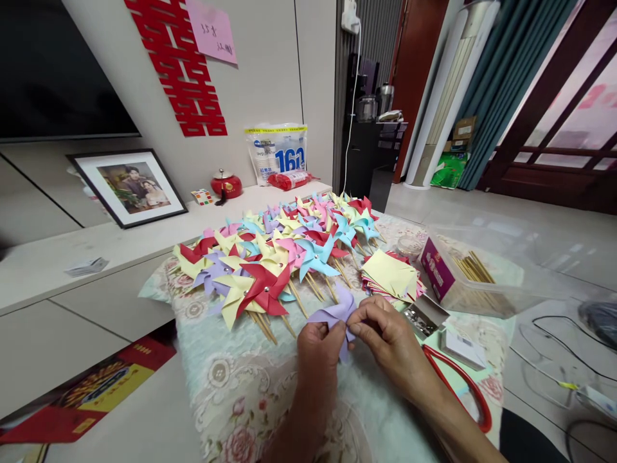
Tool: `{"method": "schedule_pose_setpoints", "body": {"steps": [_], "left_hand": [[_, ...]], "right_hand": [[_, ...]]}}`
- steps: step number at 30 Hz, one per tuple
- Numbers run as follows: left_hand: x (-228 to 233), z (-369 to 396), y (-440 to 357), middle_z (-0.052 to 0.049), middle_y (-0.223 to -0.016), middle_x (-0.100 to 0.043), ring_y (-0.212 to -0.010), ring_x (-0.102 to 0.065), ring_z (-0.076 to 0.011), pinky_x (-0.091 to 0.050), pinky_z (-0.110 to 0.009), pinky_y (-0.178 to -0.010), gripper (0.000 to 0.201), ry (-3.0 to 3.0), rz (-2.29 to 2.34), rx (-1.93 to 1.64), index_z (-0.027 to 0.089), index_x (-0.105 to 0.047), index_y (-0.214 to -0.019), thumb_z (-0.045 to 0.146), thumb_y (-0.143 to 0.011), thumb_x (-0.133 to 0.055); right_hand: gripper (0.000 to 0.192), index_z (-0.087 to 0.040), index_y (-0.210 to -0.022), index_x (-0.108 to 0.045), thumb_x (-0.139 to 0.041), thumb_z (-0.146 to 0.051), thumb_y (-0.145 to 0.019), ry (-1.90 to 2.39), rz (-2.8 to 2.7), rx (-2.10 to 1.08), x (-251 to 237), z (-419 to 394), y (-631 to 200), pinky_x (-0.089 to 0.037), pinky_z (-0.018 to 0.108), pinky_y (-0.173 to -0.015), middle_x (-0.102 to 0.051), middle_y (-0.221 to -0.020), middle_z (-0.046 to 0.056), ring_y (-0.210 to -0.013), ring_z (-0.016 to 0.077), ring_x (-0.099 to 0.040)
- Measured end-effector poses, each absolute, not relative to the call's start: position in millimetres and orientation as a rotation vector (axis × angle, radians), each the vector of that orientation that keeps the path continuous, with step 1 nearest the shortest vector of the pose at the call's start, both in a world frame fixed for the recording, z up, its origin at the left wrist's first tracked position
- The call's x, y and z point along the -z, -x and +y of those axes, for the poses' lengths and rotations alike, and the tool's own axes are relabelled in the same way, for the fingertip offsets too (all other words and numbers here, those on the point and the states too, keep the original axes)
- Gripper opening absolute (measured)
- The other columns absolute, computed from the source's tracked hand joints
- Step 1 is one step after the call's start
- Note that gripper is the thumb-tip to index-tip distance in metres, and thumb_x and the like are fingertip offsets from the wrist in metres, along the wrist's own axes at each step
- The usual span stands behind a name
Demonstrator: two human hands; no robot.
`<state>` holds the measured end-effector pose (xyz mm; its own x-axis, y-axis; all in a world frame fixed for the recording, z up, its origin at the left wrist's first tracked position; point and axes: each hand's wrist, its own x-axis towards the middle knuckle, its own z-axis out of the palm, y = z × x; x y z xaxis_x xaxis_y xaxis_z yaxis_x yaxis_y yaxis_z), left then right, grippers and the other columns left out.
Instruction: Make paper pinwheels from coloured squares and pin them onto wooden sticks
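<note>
A purple paper pinwheel is held up over the near part of the table, its blades folded in toward the middle. My left hand pinches it from the lower left. On its right side, the thumb and fingers of my right hand close at its centre; whether they also hold a small pin is hidden. Beyond my hands lie many finished pinwheels on wooden sticks, in red, yellow, blue, pink and purple. Near my right hand is a stack of cut paper squares, with a small open box of metal pins beside it.
A clear plastic bin with wooden sticks stands at the table's right. Red-handled scissors and a small white box lie near my right forearm. Behind, a white cabinet bears a framed photo and a red jar.
</note>
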<state>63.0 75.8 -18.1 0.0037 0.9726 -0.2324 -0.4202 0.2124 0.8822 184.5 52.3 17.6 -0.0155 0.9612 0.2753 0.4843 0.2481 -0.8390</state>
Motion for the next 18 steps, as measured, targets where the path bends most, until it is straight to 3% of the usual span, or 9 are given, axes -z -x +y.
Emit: {"method": "schedule_pose_setpoints", "body": {"steps": [6, 11, 18], "left_hand": [[17.9, 77.3, -63.7, -0.003, -0.063, -0.071, -0.053, -0.06, -0.0167, -0.047, -0.025, -0.046, 0.026, -0.669, 0.996, -1.244, 0.012, -0.076, -0.076, 0.027, -0.056, -0.075], [17.0, 76.4, -63.5, -0.003, -0.06, -0.069, -0.05, -0.058, -0.0154, -0.049, -0.027, -0.047, 0.023, -0.674, 1.002, -1.238, 0.011, -0.076, -0.074, 0.027, -0.057, -0.075], [10.6, 74.5, -63.5, -0.003, -0.064, -0.071, -0.056, -0.061, -0.0166, -0.046, -0.024, -0.047, 0.025, -0.659, 0.965, -1.241, 0.011, -0.077, -0.08, 0.024, -0.059, -0.074]], "right_hand": [[0.018, -0.021, -0.073, -0.069, -0.063, -0.029, -0.089, 1.313, -1.522, -0.775, -12.1, 56.1, -188.2, -0.041, 0.037, -0.092, -0.061, -0.095, 0.006, -0.101, 0.0241, -0.055], [0.017, -0.021, -0.075, -0.068, -0.064, -0.031, -0.088, 1.281, -1.495, -0.889, -9.5, 58.4, -191.5, -0.042, 0.038, -0.092, -0.061, -0.094, 0.006, -0.103, 0.025, -0.055], [0.018, -0.021, -0.072, -0.067, -0.064, -0.029, -0.088, 1.318, -1.515, -0.8, -12.9, 57.0, -190.0, -0.038, 0.039, -0.097, -0.061, -0.1, 0.007, -0.109, 0.0255, -0.053]]}}
